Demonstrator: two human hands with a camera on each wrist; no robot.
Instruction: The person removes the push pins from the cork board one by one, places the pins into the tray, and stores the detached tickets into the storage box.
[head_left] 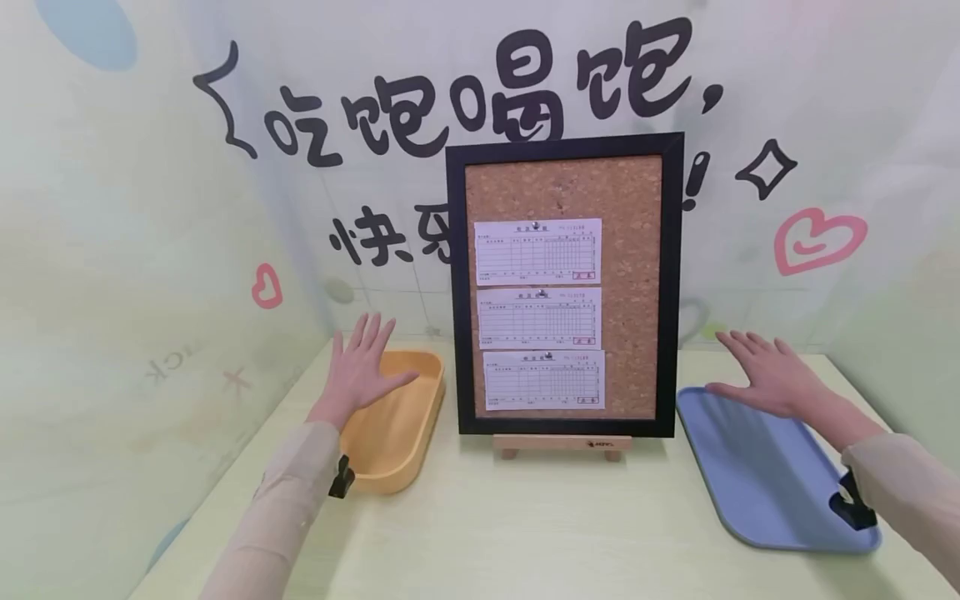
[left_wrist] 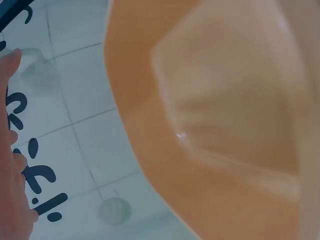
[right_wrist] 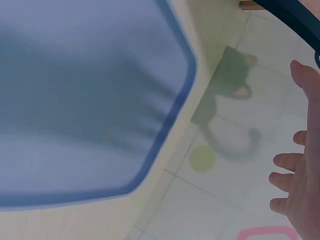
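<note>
My left hand (head_left: 362,371) hovers over the orange tray (head_left: 429,417) with its fingers spread and nothing in it. On the other side, my right hand (head_left: 768,377) hangs above the far end of the blue tray (head_left: 757,483), fingers extended and holding nothing. Between the hands stands a black-framed cork board (head_left: 630,292). Three printed paper slips are pinned on it one above another: a top slip (head_left: 536,254), a middle slip (head_left: 538,321) and a bottom slip (head_left: 543,382). Each has a small pin at its upper edge.
A small wooden easel (head_left: 558,443) props up the board on the pale table (head_left: 525,525). Behind it hangs a printed wall cloth (head_left: 360,50) with large black characters and pink hearts. Similar cloth walls close off both sides.
</note>
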